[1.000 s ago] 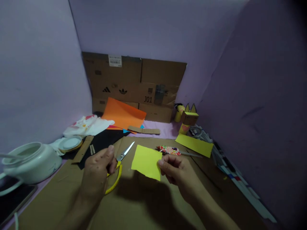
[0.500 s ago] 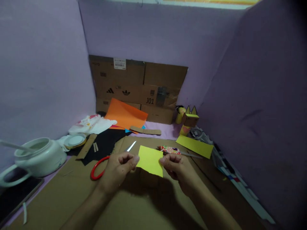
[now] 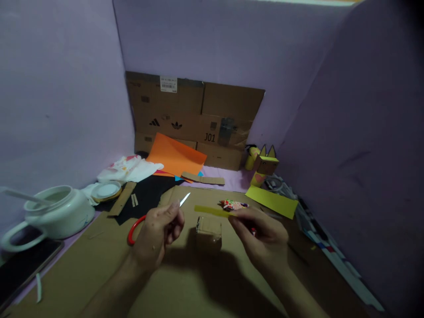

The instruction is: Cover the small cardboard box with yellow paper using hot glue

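Between my hands a small cardboard box point(image 3: 208, 235) stands on the brown cardboard sheet point(image 3: 165, 287). The yellow paper piece point(image 3: 211, 210) hangs just above and behind it, seen nearly edge-on, its right end pinched in my right hand point(image 3: 260, 232). My left hand point(image 3: 160, 232) has its fingers curled left of the box, apart from the paper; whether anything is in them is hidden. Red-handled scissors point(image 3: 133, 229) lie partly behind my left hand, blade tip showing. Past my right hand lies a patterned item point(image 3: 233, 204).
White pot point(image 3: 62, 214) with a spoon and dark phone point(image 3: 29, 265) at left. Orange paper point(image 3: 175, 154), black sheet point(image 3: 152, 194) and cardboard strips behind. Yellow strip point(image 3: 271, 202) and cat-eared cardboard figure point(image 3: 266, 164) at right. Cardboard panel point(image 3: 185, 104) against the wall.
My left hand has let go of the yellow paper and drawn slightly left. The paper, in my right hand, has tilted from face-on to nearly edge-on, uncovering the small box.
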